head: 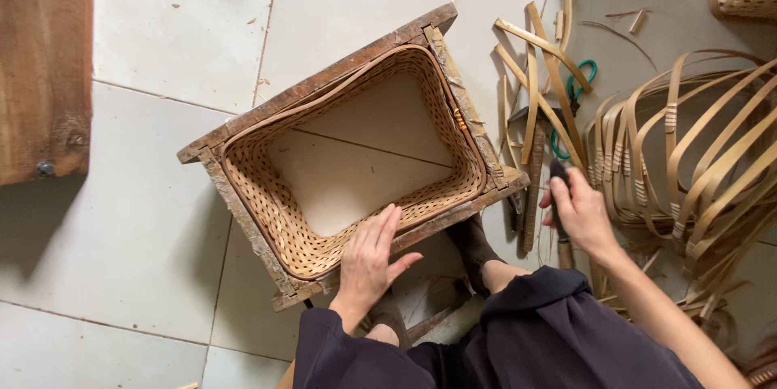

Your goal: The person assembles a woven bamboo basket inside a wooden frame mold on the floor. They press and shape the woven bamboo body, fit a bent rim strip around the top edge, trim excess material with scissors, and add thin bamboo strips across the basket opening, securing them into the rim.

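Your left hand point(368, 259) lies flat, fingers spread and gripping nothing, on the near rim of the woven basket point(356, 158) in its wooden frame point(243, 126); right of the basket, your right hand point(579, 211) wraps a dark-handled tool point(560, 219); a careless lift could nick your foot point(473, 247).

We note a tan basket wall point(267, 187) in open lattice weave, set inside a weathered brown wooden frame point(324, 81); pale yellow bamboo strips point(696, 154); green-handled scissors point(579, 89); off-white floor tiles point(162, 25); dark navy trousers point(526, 340)
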The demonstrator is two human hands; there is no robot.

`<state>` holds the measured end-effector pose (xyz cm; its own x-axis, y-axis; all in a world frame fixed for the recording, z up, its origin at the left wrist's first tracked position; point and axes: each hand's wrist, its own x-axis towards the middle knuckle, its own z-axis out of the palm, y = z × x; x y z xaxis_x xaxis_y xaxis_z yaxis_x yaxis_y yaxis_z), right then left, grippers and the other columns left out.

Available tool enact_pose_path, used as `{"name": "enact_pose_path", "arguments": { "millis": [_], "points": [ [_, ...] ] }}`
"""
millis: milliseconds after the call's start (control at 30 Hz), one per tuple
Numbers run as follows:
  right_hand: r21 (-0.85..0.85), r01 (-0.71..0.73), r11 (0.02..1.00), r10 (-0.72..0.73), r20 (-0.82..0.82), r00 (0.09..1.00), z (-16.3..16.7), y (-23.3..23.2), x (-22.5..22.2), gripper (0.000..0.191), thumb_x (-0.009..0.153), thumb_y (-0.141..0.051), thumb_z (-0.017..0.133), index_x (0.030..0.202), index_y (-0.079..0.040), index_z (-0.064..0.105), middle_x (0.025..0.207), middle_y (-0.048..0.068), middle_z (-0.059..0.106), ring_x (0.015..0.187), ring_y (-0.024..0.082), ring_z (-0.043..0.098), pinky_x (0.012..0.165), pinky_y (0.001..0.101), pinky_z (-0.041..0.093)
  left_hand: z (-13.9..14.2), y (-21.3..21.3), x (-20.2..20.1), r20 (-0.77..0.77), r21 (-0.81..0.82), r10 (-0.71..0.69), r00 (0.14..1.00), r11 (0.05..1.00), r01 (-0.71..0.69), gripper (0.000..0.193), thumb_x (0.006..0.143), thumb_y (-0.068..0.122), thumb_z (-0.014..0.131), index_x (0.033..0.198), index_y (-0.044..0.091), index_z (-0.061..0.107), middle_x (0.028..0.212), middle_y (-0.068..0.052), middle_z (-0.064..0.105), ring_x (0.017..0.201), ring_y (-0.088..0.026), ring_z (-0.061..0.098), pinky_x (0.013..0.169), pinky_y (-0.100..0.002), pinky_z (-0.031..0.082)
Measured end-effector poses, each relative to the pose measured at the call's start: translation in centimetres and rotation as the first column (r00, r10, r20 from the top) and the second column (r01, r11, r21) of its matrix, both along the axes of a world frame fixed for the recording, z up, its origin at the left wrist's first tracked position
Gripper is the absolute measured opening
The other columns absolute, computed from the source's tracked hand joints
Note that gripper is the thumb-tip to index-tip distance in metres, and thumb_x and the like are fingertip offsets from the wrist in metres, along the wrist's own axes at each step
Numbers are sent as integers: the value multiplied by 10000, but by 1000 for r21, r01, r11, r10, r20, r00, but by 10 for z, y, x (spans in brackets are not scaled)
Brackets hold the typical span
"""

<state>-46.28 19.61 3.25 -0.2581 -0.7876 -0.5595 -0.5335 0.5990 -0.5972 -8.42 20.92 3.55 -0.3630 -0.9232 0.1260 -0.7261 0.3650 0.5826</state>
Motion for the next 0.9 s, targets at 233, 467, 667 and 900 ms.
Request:
{"name": "enact_pose_path", "arguments": {
  "millis": [233,467,667,900],
  "points": [
    [162,-60,985,74,-87,993,-102,68,10,262,1042,-292,535,1093,-36,556,786,243,723,739,406,751,703,512,555,-27,26,-4,271,-99,-44,962,992,74,821,806,380,794,1487,46,478,1298,-58,649,963,-212,626,809,-364,531],
    [-68,-280,958,247,-305,919,-93,80,35,274,998,-317,596,1089,-60,624,881,276,691,881,499,649,754,580,506,-38,48,0,360,-123,-64,931,986,115,792,805,408,784,1471,92,492,1118,-48,661,842,-229,634,745,-360,536],
    [-373,-274,887,228,-164,960,-27,125,5,212,969,-209,619,1106,-50,649,1002,195,725,916,412,681,777,489,550,-5,70,-12,336,-61,-75,939,993,101,755,840,422,746,1478,118,480,1093,-58,662,875,-262,655,747,-391,541],
    [-465,-357,810,293,-206,933,44,94,12,176,942,-158,652,1098,-85,688,1017,112,719,884,302,710,768,402,574,16,71,7,-56,-67,39,998,997,-43,627,881,281,756,1423,70,520,1306,-130,644,1135,-335,651,922,-429,538]
  ]
}}
